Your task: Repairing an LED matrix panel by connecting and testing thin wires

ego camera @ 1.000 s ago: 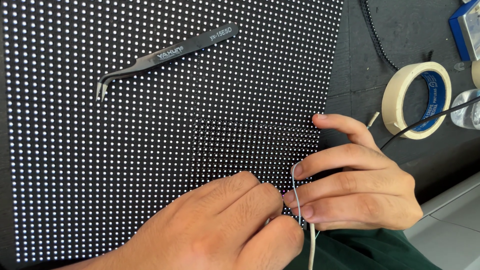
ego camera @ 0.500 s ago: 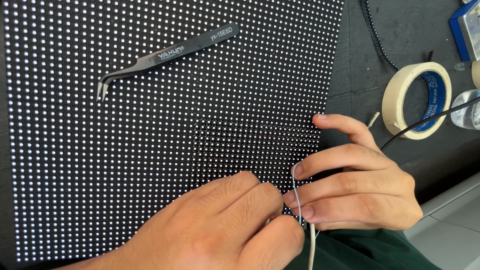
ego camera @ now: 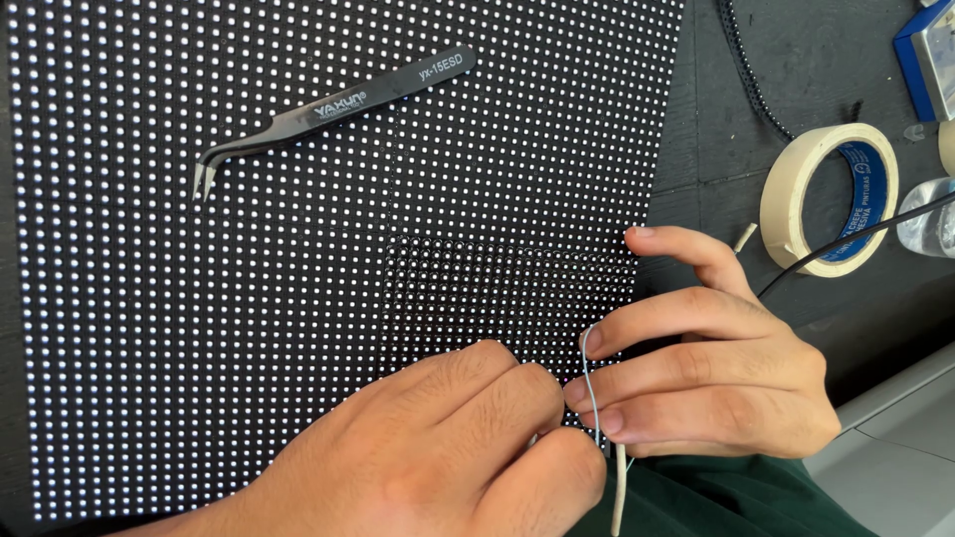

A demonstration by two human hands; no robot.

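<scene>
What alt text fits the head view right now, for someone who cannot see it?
Two bare hands meet at the lower edge of a black panel dotted with white points: the left hand and right hand pinch a thin wire. Black tweezers lie on the panel; a tape roll sits to the right.

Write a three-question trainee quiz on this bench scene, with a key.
1. True or false: the black tweezers lie on the dotted panel.
2. What stands between the fingers of the right hand? A) thin wire B) screwdriver C) tape
3. Which side of the panel is the tape roll on?

Key: 1 true; 2 A; 3 the right. The left hand rests at the panel's lower edge.
</scene>
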